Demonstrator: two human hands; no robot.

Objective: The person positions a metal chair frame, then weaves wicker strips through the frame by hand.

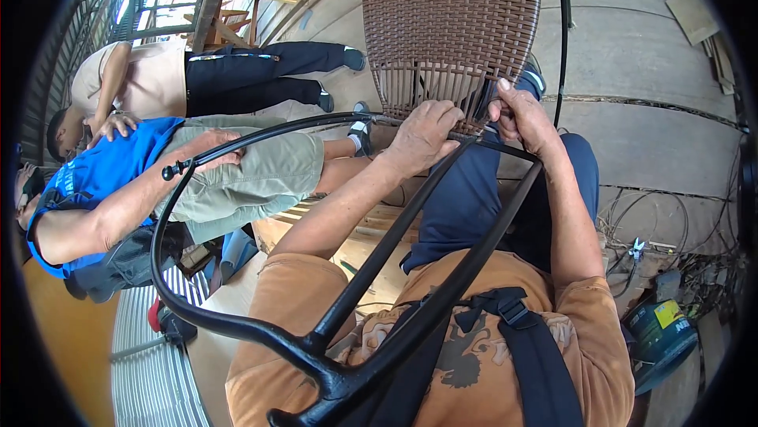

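A brown woven wicker chair panel (450,16) extends away from me, joined to a black metal chair frame (339,328) that rests across my lap and chest. Near the panel's lower edge the weave opens into loose upright strands (430,84). My left hand (426,133) is closed over the panel's edge where it meets the frame bar, thumb toward the right. Just right of it, my right hand (523,115) is closed with thumb raised, pinching a strand at the panel's right corner; the strand's end is hidden by the fingers.
On the left sit a person in a blue shirt (103,182) and another in a pale shirt (146,80). A dark green bucket (662,340) stands at the lower right, with pliers (636,249) and tangled strands (655,214) beside it. Flat boards (695,13) lie at the far right.
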